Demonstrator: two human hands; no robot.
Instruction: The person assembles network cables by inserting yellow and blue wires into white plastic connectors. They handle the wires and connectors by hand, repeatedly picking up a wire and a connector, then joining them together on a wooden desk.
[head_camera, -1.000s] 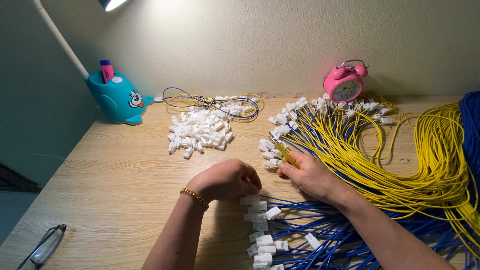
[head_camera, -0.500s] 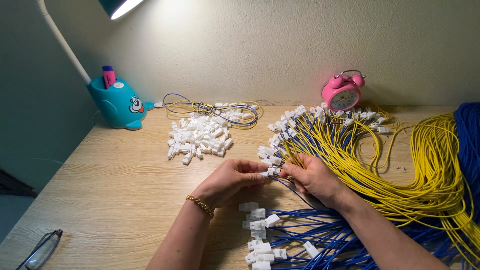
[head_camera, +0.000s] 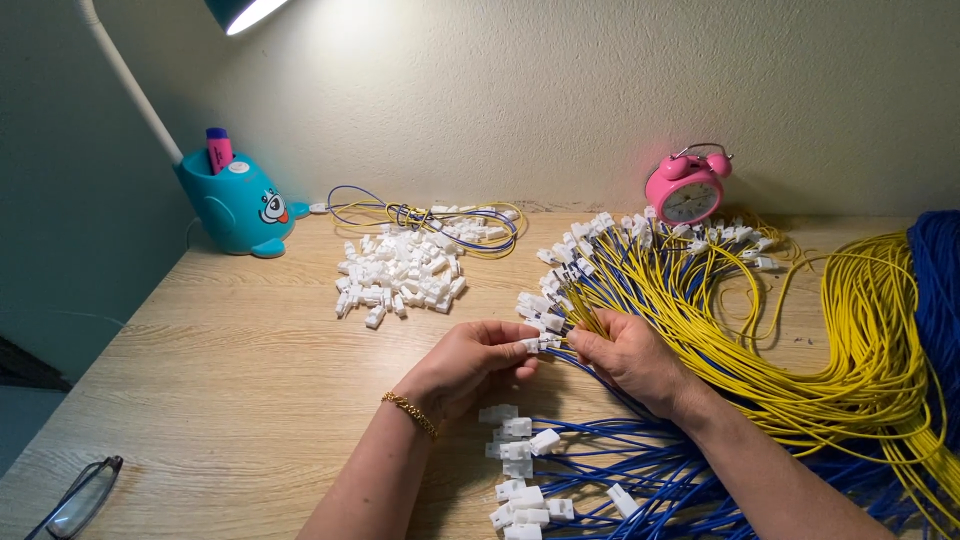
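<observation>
Both hands have closed in since the earlier frame and now meet at one small white connector (head_camera: 538, 344), low over the wooden surface (head_camera: 230, 380). Left hand (head_camera: 470, 362), gold bracelet at the wrist, pinches the connector at its fingertips. Right hand (head_camera: 632, 358) grips the yellow wire (head_camera: 585, 325) feeding into it. Connector mostly hidden by fingers; its seating cannot be made out. Blue wires (head_camera: 640, 470) run off the bottom edge.

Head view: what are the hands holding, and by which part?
Left hand pinches a small white connector by its body at the fingertips. Right hand grips the yellow wire just behind that connector.
</observation>
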